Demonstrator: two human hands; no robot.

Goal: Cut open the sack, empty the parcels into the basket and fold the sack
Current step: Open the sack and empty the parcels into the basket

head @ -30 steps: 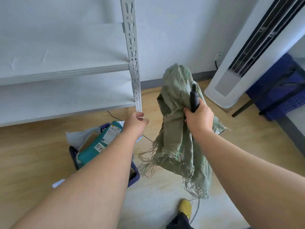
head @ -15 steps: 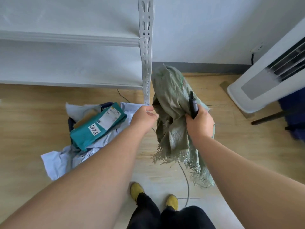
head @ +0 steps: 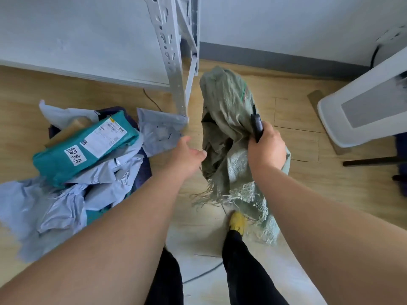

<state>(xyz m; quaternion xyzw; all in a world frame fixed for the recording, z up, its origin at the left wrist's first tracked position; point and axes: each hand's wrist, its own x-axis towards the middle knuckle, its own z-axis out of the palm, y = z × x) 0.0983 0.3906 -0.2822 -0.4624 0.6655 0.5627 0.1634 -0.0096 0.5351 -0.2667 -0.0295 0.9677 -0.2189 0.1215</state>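
Observation:
A crumpled green woven sack [head: 229,119] with a frayed cut edge hangs above the floor. My right hand [head: 265,150] grips its bunched middle together with a black cutter [head: 256,124] that sticks up from the fist. My left hand [head: 188,156] is just left of the sack, fingers straight and reaching toward its fabric, holding nothing. At the left, a dark blue basket [head: 143,170] is heaped with parcels: a teal parcel [head: 86,148] with white labels on top and several pale grey mailer bags [head: 66,203] spilling over its sides.
A grey metal shelf post [head: 169,58] stands just behind the basket and sack. A white floor appliance [head: 363,111] is at the right. A thin cable [head: 202,274] lies on the floor by my feet; a yellow shoe [head: 237,223] sits under the sack's fringe.
The view has tipped further down toward the floor. My left hand has opened from a loose fist and now reaches at the sack. My right hand still holds sack and cutter.

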